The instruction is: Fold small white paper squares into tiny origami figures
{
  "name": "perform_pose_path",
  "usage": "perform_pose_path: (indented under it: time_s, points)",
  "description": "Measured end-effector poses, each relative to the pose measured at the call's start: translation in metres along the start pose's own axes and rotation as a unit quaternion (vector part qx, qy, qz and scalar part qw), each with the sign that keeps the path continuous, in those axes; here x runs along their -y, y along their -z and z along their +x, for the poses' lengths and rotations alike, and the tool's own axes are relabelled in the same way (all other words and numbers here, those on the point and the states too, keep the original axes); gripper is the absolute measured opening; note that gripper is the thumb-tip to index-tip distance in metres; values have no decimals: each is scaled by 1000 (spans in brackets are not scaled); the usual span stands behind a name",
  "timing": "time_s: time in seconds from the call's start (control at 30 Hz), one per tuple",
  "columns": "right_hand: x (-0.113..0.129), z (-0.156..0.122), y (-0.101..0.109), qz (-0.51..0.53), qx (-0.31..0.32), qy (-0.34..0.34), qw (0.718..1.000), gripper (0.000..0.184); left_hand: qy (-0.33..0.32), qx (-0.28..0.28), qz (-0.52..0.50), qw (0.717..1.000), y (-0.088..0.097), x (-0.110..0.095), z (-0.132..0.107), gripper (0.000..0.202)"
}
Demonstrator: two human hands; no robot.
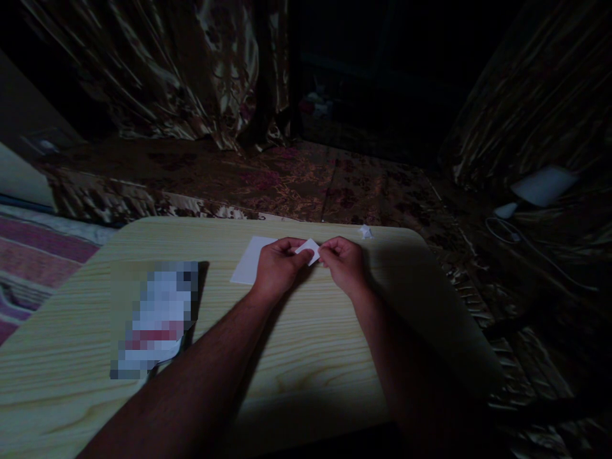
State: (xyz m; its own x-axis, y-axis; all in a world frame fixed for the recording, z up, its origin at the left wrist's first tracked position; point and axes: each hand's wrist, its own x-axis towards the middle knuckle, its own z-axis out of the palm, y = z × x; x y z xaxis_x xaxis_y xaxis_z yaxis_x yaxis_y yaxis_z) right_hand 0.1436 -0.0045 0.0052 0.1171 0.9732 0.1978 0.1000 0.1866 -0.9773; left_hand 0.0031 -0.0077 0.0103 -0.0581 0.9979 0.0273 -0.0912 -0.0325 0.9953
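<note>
Between my two hands is a small folded piece of white paper (pixel 308 251), held above the wooden table (pixel 306 357). My left hand (pixel 280 264) pinches its left side, the thumb lying across the front. At its right corner, the thumb and fingertips of my right hand (pixel 343 258) are closed on the edge. A flat stack or sheet of white paper (pixel 249 260) lies just left of my left hand, partly covered by it. Past my right hand, near the far table edge, sits a small crumpled or folded white paper piece (pixel 366 231).
A blurred-out phone-like or packet-like object (pixel 160 312) lies on the table's left. Patterned cloth (pixel 287 175) covers a ledge behind the table, below curtains (pixel 215 70). A white lamp (pixel 544 186) with its cord stands at the right. A striped bedcover (pixel 36 261) is at the left.
</note>
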Motion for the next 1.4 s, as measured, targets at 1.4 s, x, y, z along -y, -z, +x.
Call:
perform_pose_path:
  time_s: [1.4]
  points:
    - [1, -3, 3, -69, 62, 64, 994, 9, 37, 79, -122, 989, 4, 8, 6, 33]
